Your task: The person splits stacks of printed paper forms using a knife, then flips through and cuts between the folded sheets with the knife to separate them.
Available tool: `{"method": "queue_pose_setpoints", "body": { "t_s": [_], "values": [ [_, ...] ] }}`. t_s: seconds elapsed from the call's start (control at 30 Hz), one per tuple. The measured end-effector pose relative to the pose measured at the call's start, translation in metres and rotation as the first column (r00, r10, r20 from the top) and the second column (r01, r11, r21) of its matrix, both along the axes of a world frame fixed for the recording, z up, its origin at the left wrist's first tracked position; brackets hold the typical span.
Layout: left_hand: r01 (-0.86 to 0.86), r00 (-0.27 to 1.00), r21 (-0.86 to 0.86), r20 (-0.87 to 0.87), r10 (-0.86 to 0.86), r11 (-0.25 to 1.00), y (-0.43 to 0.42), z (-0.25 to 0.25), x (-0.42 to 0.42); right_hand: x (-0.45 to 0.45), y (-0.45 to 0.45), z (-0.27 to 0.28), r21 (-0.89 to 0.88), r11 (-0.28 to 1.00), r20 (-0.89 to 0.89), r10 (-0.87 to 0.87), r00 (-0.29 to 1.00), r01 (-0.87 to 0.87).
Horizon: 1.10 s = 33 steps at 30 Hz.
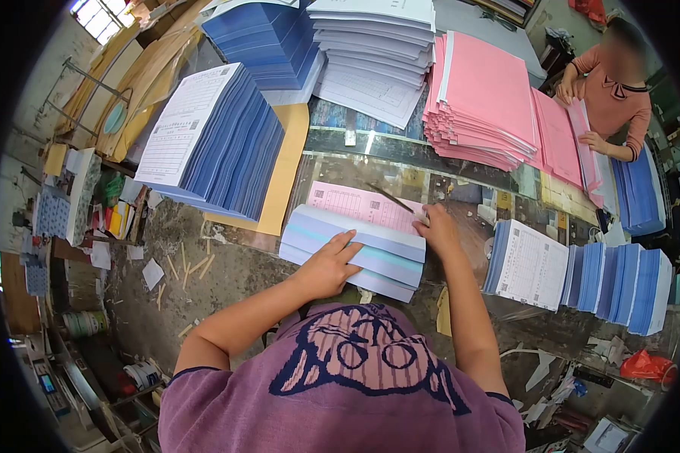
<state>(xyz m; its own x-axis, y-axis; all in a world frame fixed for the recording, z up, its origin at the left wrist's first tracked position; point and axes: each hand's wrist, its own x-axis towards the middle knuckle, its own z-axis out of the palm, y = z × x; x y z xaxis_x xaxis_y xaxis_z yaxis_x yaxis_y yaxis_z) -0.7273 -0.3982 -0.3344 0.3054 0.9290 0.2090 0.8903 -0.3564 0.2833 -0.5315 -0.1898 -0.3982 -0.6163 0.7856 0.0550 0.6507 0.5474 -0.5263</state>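
Note:
My left hand [329, 266] lies with its fingers spread on the curled-back blue sheets of a form pad [310, 235]. Under the turned-up sheets a pink printed form [347, 198] shows at the far side. My right hand [440, 229] is closed around the near end of a long, thin, dark tool [391, 196], which slants across the pink form toward the upper left. Its exact kind cannot be made out. The right fingers are beside the pad's right edge.
A tall stack of blue-edged forms [234, 151] stands on yellow card [291, 143] at left. Pink pads [487, 90] are piled at the back right. Several blue-edged bundles [533, 264] line the right. A co-worker [612, 98] handles pink sheets. Wooden sticks [199, 264] lie at left.

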Motion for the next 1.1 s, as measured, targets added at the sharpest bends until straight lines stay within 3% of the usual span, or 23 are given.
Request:
{"method": "queue_pose_setpoints", "body": {
  "t_s": [0.37, 0.53, 0.67, 0.83, 0.93, 1.0, 1.03, 1.1],
  "values": [
    [-0.01, 0.999, -0.022, 0.031, 0.011, 1.0, -0.005, 0.003, -0.002, -0.004, 0.009, -0.014, -0.01, 0.992, 0.041, 0.128, 0.991, -0.128],
    [0.0, 0.999, -0.017, 0.034, 0.001, 1.0, -0.001, 0.001, -0.006, -0.006, 0.012, 0.006, -0.2, 0.969, -0.009, 0.145, 0.989, -0.144],
    [0.015, 1.0, -0.061, 0.004, -0.015, 0.998, 0.007, 0.003, -0.015, -0.009, 0.008, 0.018, -0.597, 0.79, -0.224, 0.001, 0.975, -0.138],
    [0.096, 0.994, -0.219, -0.021, -0.103, 0.971, 0.038, 0.015, -0.036, 0.002, 0.004, 0.02, -0.659, 0.723, -0.405, -0.11, 0.908, -0.206],
    [0.119, 0.993, -0.176, 0.025, -0.116, 0.977, 0.07, 0.033, -0.053, 0.013, -0.004, 0.014, -0.625, 0.749, -0.429, -0.094, 0.898, -0.22],
    [0.241, 0.969, -0.434, 0.163, -0.187, 0.868, 0.106, 0.014, -0.075, 0.013, 0.0, 0.015, -0.586, 0.777, -0.452, -0.079, 0.888, -0.23],
    [0.253, 0.966, -0.429, 0.167, -0.2, 0.867, 0.124, 0.01, -0.084, 0.012, 0.004, 0.017, -0.584, 0.782, -0.449, -0.088, 0.889, -0.217],
    [0.287, 0.943, -0.594, 0.312, -0.114, 0.752, 0.157, -0.005, -0.091, 0.017, 0.005, 0.018, -0.404, 0.914, -0.52, -0.186, 0.834, -0.047]
  ]
}}
